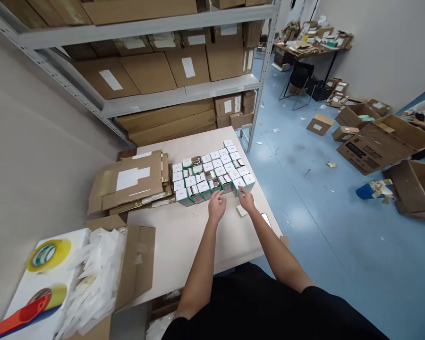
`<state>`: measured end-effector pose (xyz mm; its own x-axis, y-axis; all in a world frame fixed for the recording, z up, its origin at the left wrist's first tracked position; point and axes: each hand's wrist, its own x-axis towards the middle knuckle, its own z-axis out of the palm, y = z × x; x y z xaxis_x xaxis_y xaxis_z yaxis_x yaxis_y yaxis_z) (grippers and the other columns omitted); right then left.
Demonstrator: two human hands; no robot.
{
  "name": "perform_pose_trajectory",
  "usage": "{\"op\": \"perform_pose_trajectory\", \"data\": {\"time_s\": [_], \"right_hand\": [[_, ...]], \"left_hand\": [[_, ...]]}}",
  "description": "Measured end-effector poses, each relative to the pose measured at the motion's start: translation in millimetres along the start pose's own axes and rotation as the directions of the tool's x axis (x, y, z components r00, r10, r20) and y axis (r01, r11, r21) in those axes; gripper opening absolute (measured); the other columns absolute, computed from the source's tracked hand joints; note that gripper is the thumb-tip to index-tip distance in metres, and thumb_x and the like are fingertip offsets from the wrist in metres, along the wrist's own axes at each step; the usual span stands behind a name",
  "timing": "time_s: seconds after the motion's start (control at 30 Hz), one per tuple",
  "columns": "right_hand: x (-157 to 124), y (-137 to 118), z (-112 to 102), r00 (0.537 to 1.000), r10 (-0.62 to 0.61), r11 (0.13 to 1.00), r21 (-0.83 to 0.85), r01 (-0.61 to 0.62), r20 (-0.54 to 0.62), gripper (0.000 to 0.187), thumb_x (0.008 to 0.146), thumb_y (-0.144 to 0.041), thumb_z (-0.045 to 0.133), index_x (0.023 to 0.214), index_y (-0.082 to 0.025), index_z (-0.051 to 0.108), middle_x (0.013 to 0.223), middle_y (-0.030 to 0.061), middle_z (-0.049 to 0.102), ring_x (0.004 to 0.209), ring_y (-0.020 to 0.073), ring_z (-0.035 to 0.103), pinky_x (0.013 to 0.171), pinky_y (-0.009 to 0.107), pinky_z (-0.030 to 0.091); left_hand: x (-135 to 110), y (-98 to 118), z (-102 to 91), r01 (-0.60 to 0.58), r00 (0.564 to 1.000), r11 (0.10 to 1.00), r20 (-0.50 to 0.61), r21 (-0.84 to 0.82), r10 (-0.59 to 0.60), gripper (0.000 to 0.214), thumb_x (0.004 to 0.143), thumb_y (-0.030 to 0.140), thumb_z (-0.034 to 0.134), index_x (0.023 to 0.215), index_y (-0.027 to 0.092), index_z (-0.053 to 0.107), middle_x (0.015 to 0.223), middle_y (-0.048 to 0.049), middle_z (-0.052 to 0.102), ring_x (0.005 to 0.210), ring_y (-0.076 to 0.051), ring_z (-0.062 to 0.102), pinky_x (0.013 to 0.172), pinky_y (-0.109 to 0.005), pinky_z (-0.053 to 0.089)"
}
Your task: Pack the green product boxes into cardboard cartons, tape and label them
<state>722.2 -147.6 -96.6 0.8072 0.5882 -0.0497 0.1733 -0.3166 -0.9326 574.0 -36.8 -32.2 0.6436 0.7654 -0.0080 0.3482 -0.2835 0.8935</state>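
Observation:
Many small white-topped green boxes [212, 172] stand in tight rows on a pale table [184, 236]. Some of them are open at the top. My left hand [217, 206] rests at the front edge of the rows, fingers curled loosely near one box. My right hand [247, 198] reaches to the front right corner of the rows, its fingertips touching a box there. Just right of that hand a small white piece [241, 211] lies on the table. Whether either hand grips anything is not clear.
Flattened cardboard [131, 182] lies left of the boxes. An open carton with plastic bags [95, 274] and tape rolls [47, 255] sits at the near left. Metal shelving with cartons [170, 66] stands behind. Open cartons [382, 141] litter the blue floor to the right.

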Motion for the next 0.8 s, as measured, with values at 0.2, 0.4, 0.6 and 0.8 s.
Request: {"op": "perform_pose_trajectory", "data": {"time_s": [0.2, 0.4, 0.6, 0.8], "right_hand": [[23, 30, -16, 0.998, 0.059, 0.998, -0.033, -0.059, 0.024, 0.047, 0.087, -0.022, 0.051, 0.13, -0.022, 0.067, 0.132, 0.0103, 0.069, 0.113, 0.0255, 0.067, 0.099, 0.043, 0.055], [30, 55, -10, 0.995, 0.089, 0.996, -0.018, -0.088, 0.048, 0.045, 0.089, -0.024, 0.05, 0.131, -0.021, 0.066, 0.134, 0.0119, 0.067, 0.115, 0.025, 0.067, 0.102, 0.043, 0.054], [42, 73, 15, 0.993, 0.109, 0.993, 0.032, -0.111, 0.054, 0.052, 0.091, -0.028, 0.047, 0.14, -0.018, 0.058, 0.142, 0.0138, 0.062, 0.129, 0.0264, 0.059, 0.11, 0.046, 0.049], [35, 79, 50, 0.995, 0.073, 0.995, 0.064, -0.078, 0.072, 0.051, 0.086, -0.03, 0.052, 0.133, -0.014, 0.063, 0.135, 0.0165, 0.064, 0.13, 0.0313, 0.056, 0.116, 0.05, 0.041]], "left_hand": [[66, -10, 98.5, 0.276, 0.961, 0.959, -0.047, 0.071, -0.273, 0.026, 0.092, 0.031, 0.062, 0.112, 0.016, 0.07, 0.117, -0.0126, 0.073, 0.105, -0.023, 0.068, 0.098, -0.034, 0.049], [84, -47, 133.9, 0.514, 0.857, 0.856, -0.096, 0.062, -0.507, 0.037, 0.088, 0.04, 0.072, 0.115, 0.015, 0.065, 0.109, -0.012, 0.075, 0.103, -0.022, 0.07, 0.094, -0.03, 0.049], [67, -86, 118.2, 0.411, 0.899, 0.88, -0.053, -0.236, -0.434, 0.058, 0.083, 0.034, 0.08, 0.135, 0.017, 0.061, 0.126, -0.0159, 0.072, 0.111, -0.023, 0.068, 0.094, -0.033, 0.054], [47, -100, 107.5, 0.434, 0.881, 0.783, 0.03, -0.445, -0.472, 0.068, 0.084, 0.042, 0.077, 0.145, 0.017, 0.059, 0.133, -0.0164, 0.069, 0.109, -0.025, 0.069, 0.086, -0.035, 0.059]]}}
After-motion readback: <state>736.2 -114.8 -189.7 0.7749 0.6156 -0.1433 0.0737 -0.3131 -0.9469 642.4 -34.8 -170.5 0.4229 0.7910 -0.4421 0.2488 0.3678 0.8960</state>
